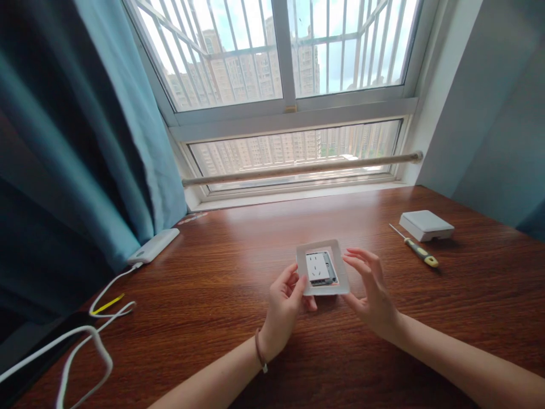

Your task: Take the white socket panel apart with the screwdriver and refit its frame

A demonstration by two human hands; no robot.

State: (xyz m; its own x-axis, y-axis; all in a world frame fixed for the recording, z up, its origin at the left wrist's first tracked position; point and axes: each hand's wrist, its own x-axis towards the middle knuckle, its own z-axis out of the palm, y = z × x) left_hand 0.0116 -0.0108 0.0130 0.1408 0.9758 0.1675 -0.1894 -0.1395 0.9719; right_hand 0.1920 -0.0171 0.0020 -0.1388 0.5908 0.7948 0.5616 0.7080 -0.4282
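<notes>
"Where are the arms?"

"The left forearm (213,372), bare, slants up from the bottom edge, left of centre. The right forearm (460,355), bare too, comes in from the lower right edge and slopes up leftward."

"And the left grip (283,304)?"

"Just below the centre of the frame, thumb (300,288) pointing up, fingers (289,276) curled, in a closed pinch."

"The right grip (372,295)?"

"Right of centre, palm turned leftward. Its fingers bend toward the left, well apart from its lower thumb, leaving a loose C shape."
</notes>
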